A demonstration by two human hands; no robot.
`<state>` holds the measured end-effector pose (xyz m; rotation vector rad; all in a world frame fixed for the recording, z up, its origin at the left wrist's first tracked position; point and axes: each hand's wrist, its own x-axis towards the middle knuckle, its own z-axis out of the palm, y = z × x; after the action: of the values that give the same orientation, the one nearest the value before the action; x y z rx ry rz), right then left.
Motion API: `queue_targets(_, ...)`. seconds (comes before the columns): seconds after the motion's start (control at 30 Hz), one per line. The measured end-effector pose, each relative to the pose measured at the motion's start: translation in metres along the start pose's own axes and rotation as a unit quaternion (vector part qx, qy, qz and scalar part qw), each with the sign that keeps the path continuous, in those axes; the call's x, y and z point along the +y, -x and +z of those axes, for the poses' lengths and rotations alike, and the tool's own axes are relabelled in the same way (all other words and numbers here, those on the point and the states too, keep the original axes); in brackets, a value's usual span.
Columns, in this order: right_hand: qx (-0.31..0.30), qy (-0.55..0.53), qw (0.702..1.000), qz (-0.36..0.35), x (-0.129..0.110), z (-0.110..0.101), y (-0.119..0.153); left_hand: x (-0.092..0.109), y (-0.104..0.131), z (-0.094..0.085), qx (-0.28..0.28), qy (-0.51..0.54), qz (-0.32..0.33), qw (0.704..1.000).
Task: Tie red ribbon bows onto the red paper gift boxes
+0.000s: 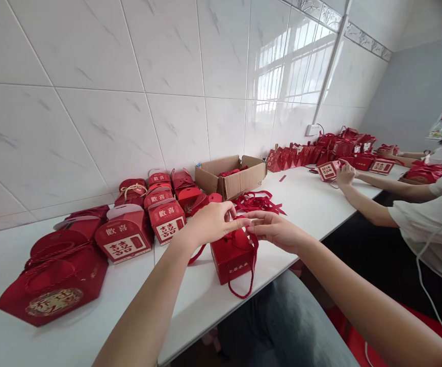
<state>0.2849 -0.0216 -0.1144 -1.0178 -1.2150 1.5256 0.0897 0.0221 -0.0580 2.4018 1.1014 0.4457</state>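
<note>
So the small red cardboard gift box [236,265] sits just right of lower centre in the frame, right under both sets of fingertips. Left hand [212,223] and right hand [277,232] meet above it, fingers nearly closed; can't tell which actually pinches the flat red ribbon [256,251]. That ribbon hangs down the box's right side, nearer the right hand.
</note>
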Motion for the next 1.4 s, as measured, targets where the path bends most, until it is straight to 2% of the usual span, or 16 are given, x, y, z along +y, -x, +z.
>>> queue_targets(0.13,0.02,0.014,0.999,-0.026,0.002,0.005,-0.003,0.002,0.0,0.001,0.034,-0.017,0.016,0.999)
queue_targets(0.3,0.065,0.123,0.989,-0.044,0.002,0.01,-0.007,0.004,0.0,0.0,0.058,-0.019,0.042,0.997)
queue_targets(0.57,0.026,0.231,0.971,-0.063,0.002,0.018,-0.016,0.001,0.002,-0.007,0.046,-0.018,0.03,0.998)
queue_targets(0.7,0.048,0.22,0.971,-0.083,0.005,0.023,-0.02,-0.003,0.0,-0.004,0.024,-0.019,0.005,1.0)
queue_targets(0.87,0.068,0.212,0.972,-0.073,0.009,0.023,-0.02,-0.004,-0.002,-0.003,0.048,-0.027,0.021,0.998)
queue_targets(1.07,0.033,0.173,0.983,-0.042,0.01,0.023,-0.02,0.0,-0.004,-0.002,0.08,-0.03,0.049,0.995)
queue_targets(1.17,0.028,0.147,0.988,-0.041,0.012,0.023,-0.021,-0.003,-0.003,-0.004,0.087,-0.025,0.034,0.995)
queue_targets(1.27,0.024,0.126,0.991,-0.033,0.013,0.021,-0.02,-0.014,-0.001,-0.01,0.039,-0.031,-0.017,0.999)
queue_targets(1.4,0.012,0.13,0.991,-0.038,0.013,0.019,-0.018,-0.033,-0.002,-0.013,-0.097,-0.053,-0.04,0.993)
